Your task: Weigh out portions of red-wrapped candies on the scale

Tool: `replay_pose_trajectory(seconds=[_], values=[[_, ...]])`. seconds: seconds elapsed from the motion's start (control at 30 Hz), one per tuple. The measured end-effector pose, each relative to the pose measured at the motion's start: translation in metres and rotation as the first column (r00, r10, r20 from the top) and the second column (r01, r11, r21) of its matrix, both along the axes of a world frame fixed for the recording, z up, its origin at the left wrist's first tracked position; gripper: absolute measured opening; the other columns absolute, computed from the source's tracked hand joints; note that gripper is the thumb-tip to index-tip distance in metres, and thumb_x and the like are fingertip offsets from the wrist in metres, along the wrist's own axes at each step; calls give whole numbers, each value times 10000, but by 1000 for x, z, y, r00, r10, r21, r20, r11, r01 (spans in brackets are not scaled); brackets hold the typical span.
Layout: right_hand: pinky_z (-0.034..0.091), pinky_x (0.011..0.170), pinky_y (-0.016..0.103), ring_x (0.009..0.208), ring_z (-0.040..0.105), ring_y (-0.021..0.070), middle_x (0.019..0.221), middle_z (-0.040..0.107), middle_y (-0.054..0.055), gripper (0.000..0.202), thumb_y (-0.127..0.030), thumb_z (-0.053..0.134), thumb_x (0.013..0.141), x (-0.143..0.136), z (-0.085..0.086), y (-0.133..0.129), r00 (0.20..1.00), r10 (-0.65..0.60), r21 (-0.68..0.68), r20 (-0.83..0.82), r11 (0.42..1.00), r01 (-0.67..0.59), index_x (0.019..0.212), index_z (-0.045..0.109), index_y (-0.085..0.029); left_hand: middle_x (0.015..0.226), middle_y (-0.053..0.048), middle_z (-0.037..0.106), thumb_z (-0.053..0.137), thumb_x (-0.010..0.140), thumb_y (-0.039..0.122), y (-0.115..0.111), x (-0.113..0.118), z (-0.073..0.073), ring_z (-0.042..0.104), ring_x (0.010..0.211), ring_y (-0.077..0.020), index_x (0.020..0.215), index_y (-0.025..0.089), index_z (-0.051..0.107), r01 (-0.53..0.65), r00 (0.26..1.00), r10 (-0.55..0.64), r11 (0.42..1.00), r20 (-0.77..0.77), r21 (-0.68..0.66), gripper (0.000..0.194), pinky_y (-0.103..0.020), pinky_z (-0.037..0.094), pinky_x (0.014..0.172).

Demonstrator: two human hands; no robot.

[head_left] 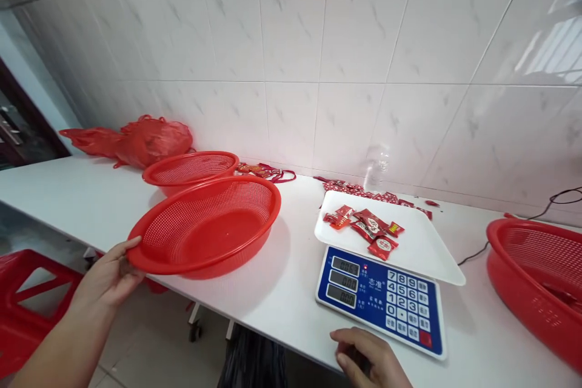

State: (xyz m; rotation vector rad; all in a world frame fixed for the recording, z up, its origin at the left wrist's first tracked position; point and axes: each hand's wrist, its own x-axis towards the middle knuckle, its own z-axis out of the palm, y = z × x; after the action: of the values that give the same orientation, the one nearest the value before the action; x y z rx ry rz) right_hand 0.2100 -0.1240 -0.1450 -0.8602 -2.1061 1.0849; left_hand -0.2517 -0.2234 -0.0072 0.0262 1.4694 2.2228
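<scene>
My left hand (111,276) grips the near left rim of a red plastic basket (218,236), its thumb over the edge. The basket has perforated sides, holds nothing and looks slightly tilted. My right hand (370,354) is at the table's front edge, below the scale's keypad. Its fingers are loosely curled, thumb and forefinger apart, with nothing visible between them. In front of it stands a blue digital scale (373,300) with a white weighing tray (422,242). Several small red snack packets (370,221) lie on that tray.
Another red basket (191,163) stands behind the held one, near red plastic bags (154,139). Packets and ribbons lie along the wall beside a clear plastic container (376,170). On the right are a third red basket (527,279) and a black cable (475,254). A red stool (27,309) stands lower left.
</scene>
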Motion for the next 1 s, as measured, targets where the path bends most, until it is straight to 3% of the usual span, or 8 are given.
replay_pose_trajectory(seconds=[0.13, 0.53, 0.7, 0.83, 0.93, 1.0], values=[[530, 659, 180, 748, 679, 162, 857, 711, 42, 240, -385, 567, 891, 3, 1, 6, 996, 77, 22, 41, 997, -78, 1060, 690, -266, 684, 20, 706, 512, 824, 1, 15, -6, -7, 634, 624, -80, 789, 140, 644, -24, 1000, 24, 998, 7, 65, 196, -160, 575, 532], [544, 676, 194, 802, 688, 185, 899, 720, 59, 252, -384, 567, 887, 3, 2, 5, 996, 61, 18, 69, 998, -63, 1061, 699, -258, 668, 41, 630, 483, 900, 25, 57, -3, -8, 568, 627, -45, 757, 126, 550, -111, 992, 121, 968, -31, 227, 188, -128, 533, 595], [548, 721, 220, 860, 684, 206, 971, 717, 80, 304, -454, 541, 890, 2, 3, 3, 999, 5, 23, 49, 1000, -6, 1041, 710, -250, 656, 38, 604, 475, 915, 49, 67, -8, -6, 534, 592, -49, 774, 125, 530, -76, 996, 86, 976, -38, 203, 169, -135, 497, 555], [535, 756, 229, 874, 673, 197, 1001, 709, 78, 292, -433, 536, 902, 3, 11, 3, 996, 62, -17, 65, 998, -61, 1063, 697, -250, 669, 24, 594, 463, 901, 64, 65, 2, -8, 551, 624, -76, 787, 134, 521, -25, 998, 36, 985, -60, 170, 146, -193, 522, 610], [517, 761, 237, 847, 659, 184, 955, 702, 65, 262, -390, 542, 907, 3, 22, 1, 998, 56, -64, 30, 996, -54, 1075, 686, -250, 647, 34, 536, 500, 858, 107, 59, 24, -22, 543, 624, -94, 777, 155, 486, -97, 965, 106, 994, -238, 46, 94, -214, 499, 607], [507, 751, 242, 816, 647, 175, 914, 692, 53, 245, -361, 554, 903, 3, 29, -1, 999, 53, -94, -5, 994, -53, 1081, 682, -251, 636, 54, 479, 528, 839, 167, 58, 48, -36, 495, 577, -88, 794, 179, 454, -263, 822, 186, 962, -539, -69, 87, -191, 443, 556]])
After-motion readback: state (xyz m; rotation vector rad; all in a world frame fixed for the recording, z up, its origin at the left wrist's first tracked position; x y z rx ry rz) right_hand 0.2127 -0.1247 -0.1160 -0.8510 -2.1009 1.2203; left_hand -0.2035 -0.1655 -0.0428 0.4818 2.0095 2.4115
